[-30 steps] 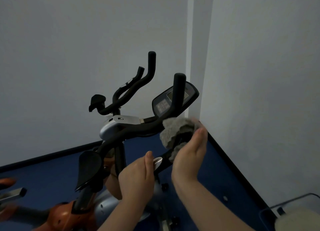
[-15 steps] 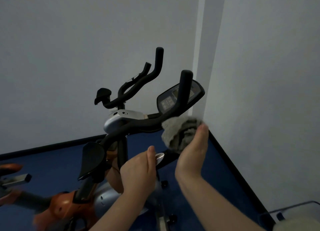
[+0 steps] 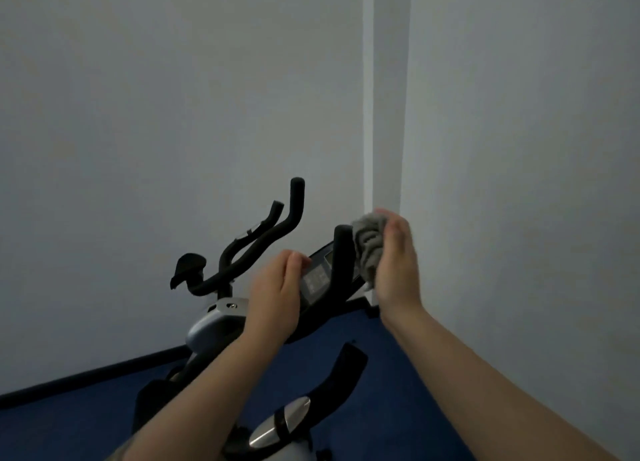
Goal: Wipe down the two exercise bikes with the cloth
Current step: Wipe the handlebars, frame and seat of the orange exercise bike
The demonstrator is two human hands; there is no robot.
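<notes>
The nearer exercise bike (image 3: 221,325) stands in the corner of the room, its far handlebar horns (image 3: 294,211) rising against the wall. The left hand (image 3: 275,298) has left the low grip it steadied a second ago and come up to the left edge of the console (image 3: 317,280); its fingers lie straight and together, touching or bracing the panel's edge without curling round anything that can be seen. To the right of the console, the near upright handlebar horn (image 3: 343,252) now has the grey cloth (image 3: 369,244) bunched against its top. A second ago the cloth was down at the bend of that bar, so the wipe has travelled up the horn to its tip. The right hand (image 3: 394,259) grips the cloth, fingers curled over it at the top, thumb side towards the camera.

This suggests the handlebar stroke is nearly finished, with the console probably next; the second bike is not in view.

The console shows a small screen and rows of buttons, but no brand, label or lettering can be read.
</notes>
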